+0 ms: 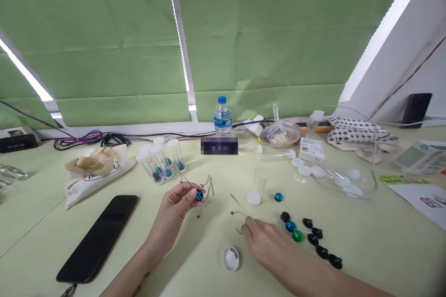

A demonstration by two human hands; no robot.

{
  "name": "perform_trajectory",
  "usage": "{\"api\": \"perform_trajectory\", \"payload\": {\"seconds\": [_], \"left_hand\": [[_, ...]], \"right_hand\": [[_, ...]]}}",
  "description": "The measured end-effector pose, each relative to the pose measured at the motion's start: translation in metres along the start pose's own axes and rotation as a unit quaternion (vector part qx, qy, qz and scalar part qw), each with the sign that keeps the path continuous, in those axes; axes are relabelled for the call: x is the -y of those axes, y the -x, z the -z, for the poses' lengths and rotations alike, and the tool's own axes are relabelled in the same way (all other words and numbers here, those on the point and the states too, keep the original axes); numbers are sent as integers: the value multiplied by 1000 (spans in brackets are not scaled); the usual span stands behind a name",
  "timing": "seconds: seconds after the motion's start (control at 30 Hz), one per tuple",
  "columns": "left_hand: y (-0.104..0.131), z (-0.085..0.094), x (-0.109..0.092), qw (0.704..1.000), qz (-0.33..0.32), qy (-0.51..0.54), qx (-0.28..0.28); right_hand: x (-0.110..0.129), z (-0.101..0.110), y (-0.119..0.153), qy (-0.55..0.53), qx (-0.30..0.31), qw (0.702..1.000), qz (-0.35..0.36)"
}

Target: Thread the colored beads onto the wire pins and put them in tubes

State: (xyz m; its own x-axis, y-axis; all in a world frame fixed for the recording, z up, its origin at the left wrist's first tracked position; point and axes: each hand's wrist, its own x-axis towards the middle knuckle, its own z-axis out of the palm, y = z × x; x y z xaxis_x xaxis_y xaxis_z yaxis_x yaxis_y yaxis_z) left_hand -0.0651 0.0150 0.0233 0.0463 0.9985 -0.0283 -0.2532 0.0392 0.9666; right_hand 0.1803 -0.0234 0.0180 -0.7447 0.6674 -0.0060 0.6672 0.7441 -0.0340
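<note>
In the head view, the left hand (176, 202) pinches a small blue knob (199, 195) between the thumb and the fingertips, above the table (195, 260). From the right hand (263, 241), this knob lies to the left and a little farther from the person, so the left hand is the nearer one. A thin metal rod (185, 177) is at the knob, and its long axis slants away to the far left.

The right hand is low at the table, with its fingers close together at one end of a bent wire (239, 213). Whether they grip this wire or only touch it, one cannot tell. The wire goes from these fingers to the left, almost crosswise, and has a small dark tip. A straight pin (235, 198) lies slanted just beyond it.

The knob in the left hand is shiny, round and short, with a dark part. Between the two hands, toward the person, is a white cap (230, 259) with its open side up. A clear tube (258, 185) stands beyond the right hand, and another blue knob (278, 197) lies to the right of it.
</note>
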Motion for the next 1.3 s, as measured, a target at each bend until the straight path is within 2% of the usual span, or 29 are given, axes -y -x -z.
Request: {"api": "perform_trajectory", "payload": {"seconds": [0.13,0.27,0.43,0.6,0.8,0.93,1.13,1.3], "left_hand": [[4,-9,8,999,14,-37,23],[5,-13,18,996,27,-79,43],[5,-14,27,990,47,-108,76],[5,-15,31,987,40,-134,78],[5,-18,33,967,5,-246,68],[6,-19,35,959,2,-274,74],[8,-17,39,937,8,-337,88],[10,-15,37,914,-23,-398,79]], "right_hand": [[-1,2,-1,-73,-41,996,-21],[1,-6,-7,-141,-85,984,-74],[0,-15,-6,-183,-82,977,-70],[-9,-12,-2,-128,-43,990,-42],[-9,-8,-7,5,3,998,-58],[-6,-18,-7,55,-16,995,-79],[-3,-32,-5,59,-57,992,-93],[-2,-35,-6,39,-80,995,-50]]}}
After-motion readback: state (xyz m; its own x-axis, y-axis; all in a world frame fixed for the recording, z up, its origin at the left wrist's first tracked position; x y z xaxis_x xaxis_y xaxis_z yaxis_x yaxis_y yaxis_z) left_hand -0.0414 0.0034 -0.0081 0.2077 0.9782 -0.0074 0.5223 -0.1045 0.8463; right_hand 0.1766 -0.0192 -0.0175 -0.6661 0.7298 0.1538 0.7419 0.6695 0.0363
